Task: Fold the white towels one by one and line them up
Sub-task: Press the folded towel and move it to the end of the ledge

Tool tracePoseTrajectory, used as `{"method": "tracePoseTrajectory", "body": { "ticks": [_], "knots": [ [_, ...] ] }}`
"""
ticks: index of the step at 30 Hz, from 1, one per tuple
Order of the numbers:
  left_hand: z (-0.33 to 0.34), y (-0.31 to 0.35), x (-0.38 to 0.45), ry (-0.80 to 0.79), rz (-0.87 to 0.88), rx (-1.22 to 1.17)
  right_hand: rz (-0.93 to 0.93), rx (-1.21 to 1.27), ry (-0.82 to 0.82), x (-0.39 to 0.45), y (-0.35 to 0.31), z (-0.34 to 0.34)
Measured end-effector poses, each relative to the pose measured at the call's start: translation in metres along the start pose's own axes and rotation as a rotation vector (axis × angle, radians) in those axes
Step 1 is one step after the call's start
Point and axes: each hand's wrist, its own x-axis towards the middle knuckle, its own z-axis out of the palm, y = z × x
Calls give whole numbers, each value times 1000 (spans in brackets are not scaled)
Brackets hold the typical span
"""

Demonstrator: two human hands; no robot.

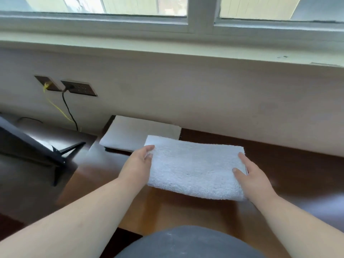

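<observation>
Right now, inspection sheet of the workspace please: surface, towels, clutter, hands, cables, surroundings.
Surface: brown wooden table, glossy.
Job's things: folded white towel in both hands; flat white towel behind it by the wall.
Clutter: black stand at left.
Hands: left hand and right hand each hold a short end of the folded towel.
Cables: yellow cable and black cable from wall sockets.
Surroundings: window, sill above.
</observation>
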Motion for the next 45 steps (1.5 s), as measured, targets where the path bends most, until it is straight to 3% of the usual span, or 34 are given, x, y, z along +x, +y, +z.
{"method": "tracePoseTrajectory", "body": {
  "ticks": [7, 12, 20, 26, 35, 39, 41, 43, 45],
  "knots": [
    [-114, -49, 90, -21, 135, 96, 60, 29, 6, 26, -95, 115],
    [-150, -75, 145, -39, 159, 196, 35, -51, -33, 56, -138, 173],
    [-150, -113, 224, -113, 120, 285, 37, -143, -75, 112, -154, 223],
    [-125, -130, 248, -270, -22, 421, 203, -314, -238, 124, -140, 235],
    [-120, -147, 250, -249, 9, 430, 155, -284, -62, 113, -134, 234],
    [-122, -147, 251, -338, -19, 509, 219, -310, -117, 101, -128, 237],
    [-124, -141, 245, -311, 59, 687, 255, -372, -107, 96, -127, 236],
    [-118, -134, 237, -235, 285, 819, 127, -547, -34, 95, -131, 239],
    [-105, -126, 228, -266, 464, 838, -46, -700, -21, 98, -139, 248]
  ]
}}
